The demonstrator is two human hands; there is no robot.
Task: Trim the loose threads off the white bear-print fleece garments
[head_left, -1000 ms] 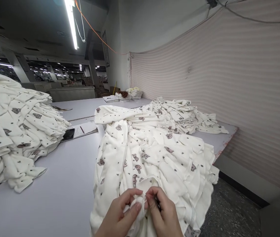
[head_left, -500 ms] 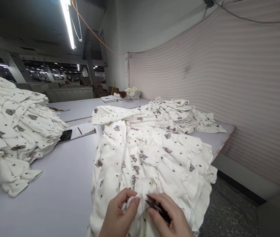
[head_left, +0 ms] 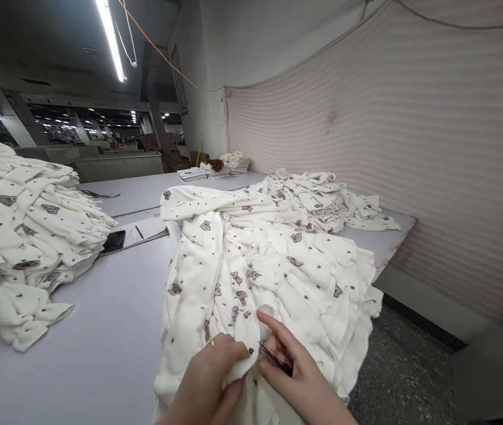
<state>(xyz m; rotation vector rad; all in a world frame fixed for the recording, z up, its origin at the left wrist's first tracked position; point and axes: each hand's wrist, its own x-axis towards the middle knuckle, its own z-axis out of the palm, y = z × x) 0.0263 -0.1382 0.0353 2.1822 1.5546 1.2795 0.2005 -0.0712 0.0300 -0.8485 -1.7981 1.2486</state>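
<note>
My left hand (head_left: 207, 381) is closed on a fold of the white printed garment (head_left: 260, 265) at the near edge of the table; a ring shows on one finger. My right hand (head_left: 298, 378) pinches a small dark thread snipper (head_left: 273, 357), its tip against the cloth just right of my left fingers. The garment is white with small grey animal prints and lies on top of a spread heap of the same pieces.
A tall stack of the same printed garments (head_left: 21, 230) stands at the left of the grey table (head_left: 110, 330). A phone (head_left: 112, 241) and papers (head_left: 147, 229) lie behind. Another loose heap (head_left: 322, 200) sits at the back right, near the striped wall cloth.
My left hand has pulled the fold up and over toward the right. My right hand has shifted the snipper closer to the cloth. The view has swung slightly right and up.
</note>
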